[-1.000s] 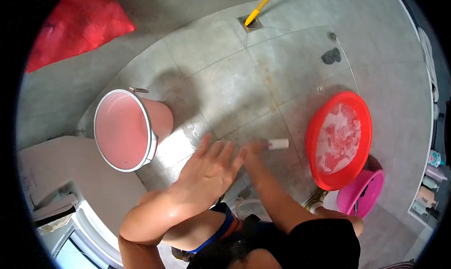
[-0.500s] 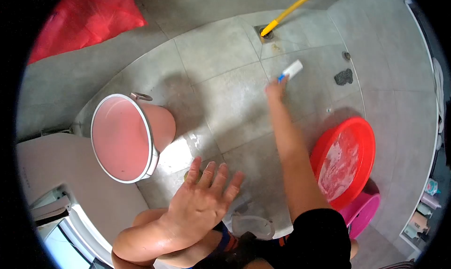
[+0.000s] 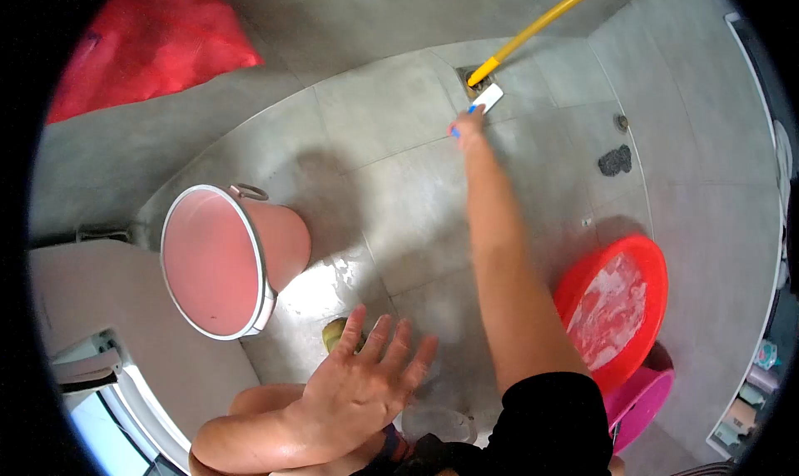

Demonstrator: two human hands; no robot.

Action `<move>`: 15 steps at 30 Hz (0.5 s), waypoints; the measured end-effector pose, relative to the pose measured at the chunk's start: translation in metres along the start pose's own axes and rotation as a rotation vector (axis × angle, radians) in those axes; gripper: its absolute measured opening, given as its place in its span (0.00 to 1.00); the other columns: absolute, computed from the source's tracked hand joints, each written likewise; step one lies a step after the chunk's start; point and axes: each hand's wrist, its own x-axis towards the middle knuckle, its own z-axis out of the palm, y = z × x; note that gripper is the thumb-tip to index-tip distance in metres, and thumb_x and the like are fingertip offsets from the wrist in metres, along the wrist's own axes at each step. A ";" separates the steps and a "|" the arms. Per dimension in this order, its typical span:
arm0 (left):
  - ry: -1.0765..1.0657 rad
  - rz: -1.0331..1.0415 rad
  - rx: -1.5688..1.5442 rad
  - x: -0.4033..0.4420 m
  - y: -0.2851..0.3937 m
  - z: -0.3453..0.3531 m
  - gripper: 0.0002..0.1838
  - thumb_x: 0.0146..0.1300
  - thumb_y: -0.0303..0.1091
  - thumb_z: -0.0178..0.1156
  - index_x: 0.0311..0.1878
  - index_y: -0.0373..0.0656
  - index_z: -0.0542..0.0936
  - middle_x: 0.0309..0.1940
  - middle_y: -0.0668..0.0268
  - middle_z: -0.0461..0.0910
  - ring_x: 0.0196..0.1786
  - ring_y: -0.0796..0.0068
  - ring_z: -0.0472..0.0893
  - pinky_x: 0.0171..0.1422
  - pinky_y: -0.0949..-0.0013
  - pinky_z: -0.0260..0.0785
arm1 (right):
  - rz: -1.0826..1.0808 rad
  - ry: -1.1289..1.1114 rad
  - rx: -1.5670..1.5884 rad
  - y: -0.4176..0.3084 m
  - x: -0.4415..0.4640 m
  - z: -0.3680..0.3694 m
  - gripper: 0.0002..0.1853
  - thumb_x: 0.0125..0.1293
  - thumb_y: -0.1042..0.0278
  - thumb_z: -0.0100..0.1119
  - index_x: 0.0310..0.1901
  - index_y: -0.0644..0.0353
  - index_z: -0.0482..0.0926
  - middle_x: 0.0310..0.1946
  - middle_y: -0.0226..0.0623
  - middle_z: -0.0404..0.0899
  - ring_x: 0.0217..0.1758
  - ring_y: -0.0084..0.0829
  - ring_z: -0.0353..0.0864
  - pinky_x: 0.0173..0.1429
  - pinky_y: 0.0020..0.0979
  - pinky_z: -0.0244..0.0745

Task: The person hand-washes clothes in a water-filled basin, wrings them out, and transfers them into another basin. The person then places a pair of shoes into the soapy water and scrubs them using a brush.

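My right hand (image 3: 468, 128) is closed around the blue handle of a scrub brush (image 3: 488, 98) with a white head. The brush is over the grey tiled floor, just below a square floor drain (image 3: 464, 73). A yellow pipe or pole (image 3: 533, 31) ends at that drain. Fingers spread, my left hand (image 3: 354, 389) hangs empty above my bent knee, and its palm is hidden. Beyond its fingertips my foot in a greenish shoe (image 3: 334, 334) partly shows.
A pink bucket (image 3: 287, 239) with a white rim stands at left. To the right are a red basin (image 3: 649, 309) of sudsy water and a magenta basin (image 3: 645, 405). A clear container (image 3: 437, 423) sits near my legs. A dark patch (image 3: 615, 161) lies near the right wall.
My right hand has moved the brush up and left, closer to the drain. The left hand stays spread and has dropped slightly. The view has tilted a little.
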 end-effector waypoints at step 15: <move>-0.039 -0.059 -0.074 0.009 -0.006 0.009 0.29 0.59 0.38 0.54 0.65 0.44 0.66 0.55 0.55 0.72 0.61 0.58 0.70 0.69 0.44 0.52 | -0.424 0.031 -1.020 0.007 0.001 -0.068 0.30 0.62 0.75 0.46 0.68 0.59 0.57 0.48 0.56 0.76 0.50 0.50 0.78 0.53 0.43 0.73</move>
